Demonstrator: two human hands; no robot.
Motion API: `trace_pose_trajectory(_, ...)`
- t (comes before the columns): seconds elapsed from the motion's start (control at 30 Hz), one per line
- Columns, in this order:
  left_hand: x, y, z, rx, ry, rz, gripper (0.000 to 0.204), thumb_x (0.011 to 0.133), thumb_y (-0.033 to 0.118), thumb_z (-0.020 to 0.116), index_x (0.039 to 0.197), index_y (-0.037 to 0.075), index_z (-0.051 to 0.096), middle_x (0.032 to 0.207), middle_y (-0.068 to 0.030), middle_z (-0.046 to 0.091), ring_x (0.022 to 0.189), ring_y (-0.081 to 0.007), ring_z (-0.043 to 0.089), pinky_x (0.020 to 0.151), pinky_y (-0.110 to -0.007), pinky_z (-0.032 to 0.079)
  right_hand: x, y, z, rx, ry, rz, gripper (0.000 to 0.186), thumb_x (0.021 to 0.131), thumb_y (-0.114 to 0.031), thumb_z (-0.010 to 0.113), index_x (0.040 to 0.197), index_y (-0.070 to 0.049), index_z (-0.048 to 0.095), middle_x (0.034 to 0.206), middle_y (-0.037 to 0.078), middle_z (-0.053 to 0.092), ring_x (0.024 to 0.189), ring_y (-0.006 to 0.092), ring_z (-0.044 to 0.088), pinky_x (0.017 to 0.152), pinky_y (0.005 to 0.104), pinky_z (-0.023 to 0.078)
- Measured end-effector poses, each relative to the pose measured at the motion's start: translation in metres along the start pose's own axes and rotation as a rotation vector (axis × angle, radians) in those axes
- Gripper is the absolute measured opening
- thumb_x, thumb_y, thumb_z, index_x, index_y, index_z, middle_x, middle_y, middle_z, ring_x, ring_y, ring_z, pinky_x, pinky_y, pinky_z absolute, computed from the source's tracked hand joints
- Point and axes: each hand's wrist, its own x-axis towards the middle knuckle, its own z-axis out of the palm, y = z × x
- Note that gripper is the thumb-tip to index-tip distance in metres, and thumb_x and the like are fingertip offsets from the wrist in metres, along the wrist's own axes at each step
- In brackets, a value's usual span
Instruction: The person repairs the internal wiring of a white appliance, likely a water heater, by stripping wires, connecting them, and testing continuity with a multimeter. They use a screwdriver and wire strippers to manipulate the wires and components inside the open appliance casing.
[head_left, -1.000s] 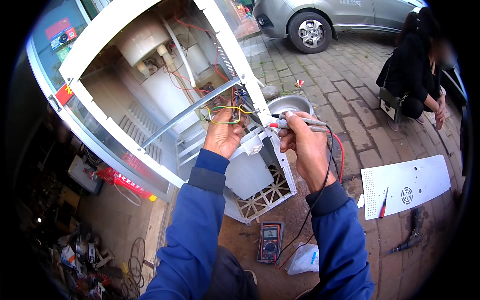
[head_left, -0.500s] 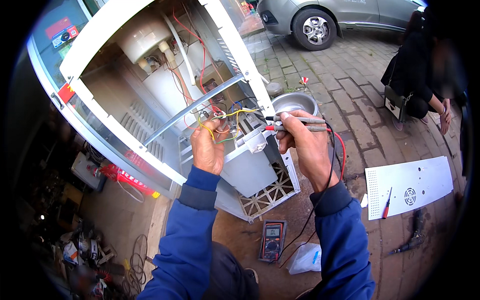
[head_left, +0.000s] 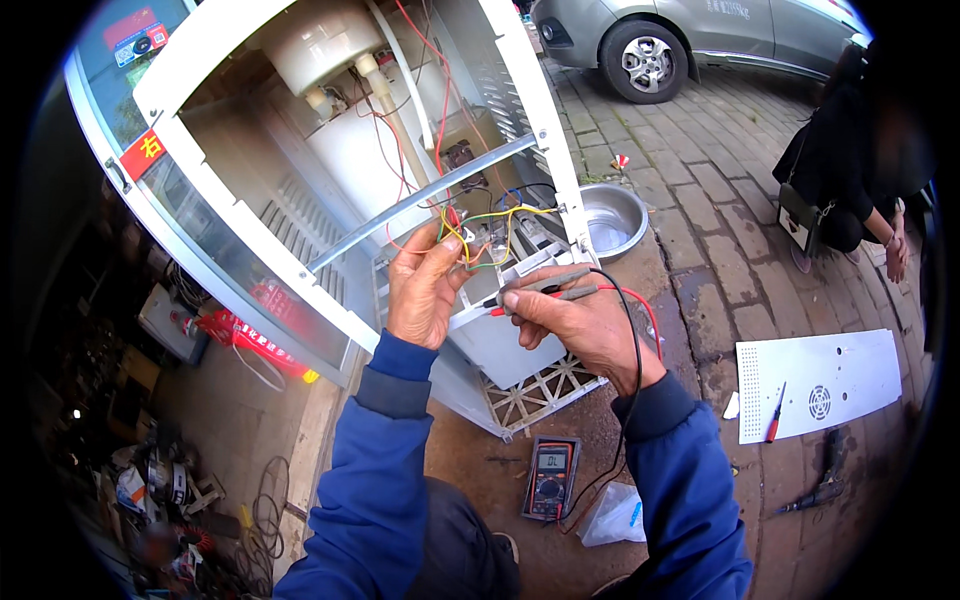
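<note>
A white appliance cabinet [head_left: 222, 228], probably a water dispenser, is opened up before me, with a tank [head_left: 320, 50] and loose wiring inside. Thumb and fingers of my left hand [head_left: 422, 297] pinch thin coloured wires [head_left: 482, 214] below the metal crossbar [head_left: 425, 200]. My right hand [head_left: 590, 328] grips two grey test probes [head_left: 580, 293] together, one with a black tip end and one with red, pointing left toward the wires. The tips look apart from the wires. Black and red leads run from the probes down to a multimeter [head_left: 549, 478] on the ground, its display lit.
A metal basin [head_left: 615, 220] stands behind the cabinet's right side. To the right lie a white panel [head_left: 820, 385], a red-handled screwdriver [head_left: 775, 415] and a power drill [head_left: 825, 480]. A plastic bag [head_left: 612, 515] rests beside the multimeter. A person [head_left: 840, 170] crouches at right near a parked car [head_left: 700, 45].
My right hand with the probes has moved down and left, closer to my left hand. My left hand still pinches the wires. The view has shifted slightly.
</note>
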Motion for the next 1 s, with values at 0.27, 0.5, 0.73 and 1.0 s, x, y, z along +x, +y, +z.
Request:
trace_pose_trajectory(0.27,0.004,0.004,-0.024,-0.087,-0.174,0.036,0.042,0.097,0.005,0.062,0.137,-0.002,0.053,0.132,-0.0155,0.061,0.116,-0.0247,0.065,0.100,-0.038,0.054,0.017,0.021,0.038,0.057,0.130,-0.150,0.022,0.089,-0.007,0.070,0.102,0.011,0.071,0.076,0.010,0.068,0.057,0.0130,0.062,0.053,0.0271,0.051)
trace_pose_trajectory(0.5,0.005,0.000,-0.032,0.049,-0.115,0.051,0.040,0.098,0.007,0.065,0.136,-0.002,0.055,0.121,-0.0121,0.067,0.108,-0.0202,0.068,0.099,-0.038,0.055,0.036,0.033,0.052,0.336,0.310,-0.242,0.027,0.098,-0.020,0.064,0.099,0.007,0.064,0.070,0.009,0.063,0.051,0.0123,0.059,0.047,0.0253,0.046)
trace_pose_trajectory(0.73,0.008,-0.005,-0.044,0.014,-0.151,0.023,0.034,0.100,0.011,0.064,0.131,-0.003,0.059,0.115,-0.0115,0.070,0.106,-0.0194,0.069,0.096,-0.036,0.055,0.038,0.049,0.071,0.142,0.354,-0.268,0.028,0.100,-0.020,0.062,0.096,0.007,0.066,0.069,0.008,0.063,0.051,0.0106,0.058,0.047,0.0245,0.046)
trace_pose_trajectory(1.0,0.004,-0.003,-0.040,0.057,-0.147,0.037,0.037,0.101,0.009,0.060,0.134,-0.006,0.055,0.122,-0.0132,0.067,0.111,-0.0221,0.067,0.101,-0.038,0.054,0.047,0.047,0.066,0.278,0.443,-0.345,0.029,0.100,-0.020,0.062,0.102,0.008,0.066,0.075,0.010,0.065,0.057,0.0116,0.060,0.052,0.0257,0.049)
